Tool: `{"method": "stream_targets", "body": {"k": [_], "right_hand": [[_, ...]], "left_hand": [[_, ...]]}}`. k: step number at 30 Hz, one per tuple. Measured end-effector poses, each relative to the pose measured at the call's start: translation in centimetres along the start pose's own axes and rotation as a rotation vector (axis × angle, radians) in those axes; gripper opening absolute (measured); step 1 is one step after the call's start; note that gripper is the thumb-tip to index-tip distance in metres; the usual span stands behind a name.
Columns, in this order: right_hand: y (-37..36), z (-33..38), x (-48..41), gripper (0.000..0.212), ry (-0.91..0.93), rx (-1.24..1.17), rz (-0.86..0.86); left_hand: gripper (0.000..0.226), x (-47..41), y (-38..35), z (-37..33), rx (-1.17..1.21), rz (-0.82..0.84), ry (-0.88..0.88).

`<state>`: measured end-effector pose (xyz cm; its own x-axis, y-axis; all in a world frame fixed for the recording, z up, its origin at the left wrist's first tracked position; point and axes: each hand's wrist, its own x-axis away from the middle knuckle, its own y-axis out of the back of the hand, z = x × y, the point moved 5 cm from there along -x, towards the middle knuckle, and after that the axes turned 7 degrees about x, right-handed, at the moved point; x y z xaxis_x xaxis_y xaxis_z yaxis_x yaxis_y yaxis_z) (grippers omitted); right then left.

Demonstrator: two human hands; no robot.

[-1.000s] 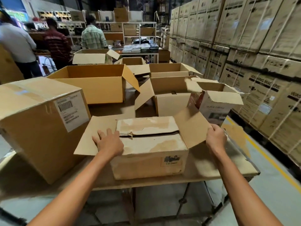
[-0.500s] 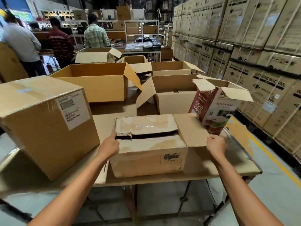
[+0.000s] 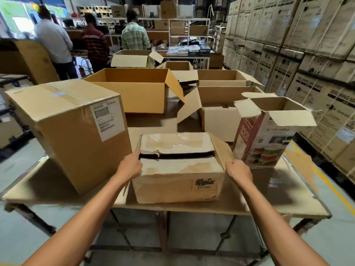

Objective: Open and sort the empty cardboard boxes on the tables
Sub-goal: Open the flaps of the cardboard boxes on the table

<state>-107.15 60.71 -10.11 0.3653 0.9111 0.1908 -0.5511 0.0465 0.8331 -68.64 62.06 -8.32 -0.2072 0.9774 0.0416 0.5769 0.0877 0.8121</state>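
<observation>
L hand (image 3: 131, 166) grips the worn box (image 3: 178, 186) at its left top edge, fingers curled on the left side flap (image 3: 138, 142), which stands edge-on to the camera. Its fingertips reach the left end of the dark slit btwn the two top flaps. R hand (image 3: 239, 171) grasps the right side flap (image 3: 221, 148) near its lower front corner, fingers wrapped over the edge; that flap tilts up and outward. Worn box sits front-middle on the table (image 3: 269, 200), near the front edge. Its top flaps lie almost flat w/ torn, peeled paper, and "UN 3481" shows on the front face. Just left stands a big taped box (image 3: 63, 135) w/ a shipping label, sealed. Just right, a printed box (image 3: 267, 139) stands upright, top flaps open. Behind are a pale open box (image 3: 219, 120), a large open box (image 3: 134, 95) and more open ones farther back. Stacked cartons (image 3: 307, 54) line the right side. Three ppl (image 3: 95, 45) stand in the bkgd, backs to camera.
</observation>
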Motion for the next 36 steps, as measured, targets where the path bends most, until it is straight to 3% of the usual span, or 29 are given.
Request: {"method": "stream_targets", "body": {"k": [2, 5, 7, 9, 11, 16, 18, 23, 27, 31, 33, 36], "right_hand": [[0.8, 2.4, 1.2, 0.040, 0.153, 0.046, -0.134], [1.3, 6.5, 3.4, 0.025, 0.465, 0.060, -0.258], [-0.3, 8.4, 4.4, 0.022, 0.599, 0.115, -0.136], [-2.6, 9.2, 5.0, 0.025, 0.646, 0.254, -0.012], [-3.7, 9.3, 5.2, 0.032, 0.657, 0.375, -0.021], [-3.2, 9.6, 4.8, 0.040, 0.670, 0.371, 0.028], [-2.7, 9.7, 4.9, 0.043, 0.693, 0.364, 0.034], [0.1, 11.9, 5.6, 0.052, 0.746, 0.320, -0.168], [2.3, 14.7, 7.1, 0.060, 0.780, 0.432, -0.248], [5.0, 16.1, 9.3, 0.034, 0.759, 0.535, -0.131], [5.9, 16.0, 10.7, 0.021, 0.788, 0.593, -0.039], [5.8, 14.8, 12.9, 0.012, 0.835, 0.514, 0.183]], "left_hand": [[0.043, 0.0, 1.0, -0.5, -0.026, -0.117, -0.054], [0.016, 1.1, 2.3, -3.2, -0.107, -0.389, -0.365], [0.012, 1.7, 1.4, -5.4, -0.061, -0.232, -0.494], [0.023, 1.6, -1.0, -6.7, -0.096, 0.099, -0.467], [0.034, 0.8, -2.9, -6.9, -0.131, 0.304, -0.393], [0.056, -1.4, -3.2, -6.2, -0.223, 0.484, -0.235], [0.044, -1.7, -2.3, -6.4, -0.232, 0.473, -0.288], [0.026, -2.0, 3.6, -9.1, -0.024, 0.123, -0.446], [0.024, -0.8, 7.0, -11.7, 0.038, 0.085, -0.502], [0.018, 1.3, 8.0, -12.1, -0.004, 0.162, -0.499], [0.013, 2.6, 8.0, -11.9, 0.019, 0.340, -0.471], [0.025, 5.0, 6.8, -11.3, 0.006, 0.614, -0.432]]}}
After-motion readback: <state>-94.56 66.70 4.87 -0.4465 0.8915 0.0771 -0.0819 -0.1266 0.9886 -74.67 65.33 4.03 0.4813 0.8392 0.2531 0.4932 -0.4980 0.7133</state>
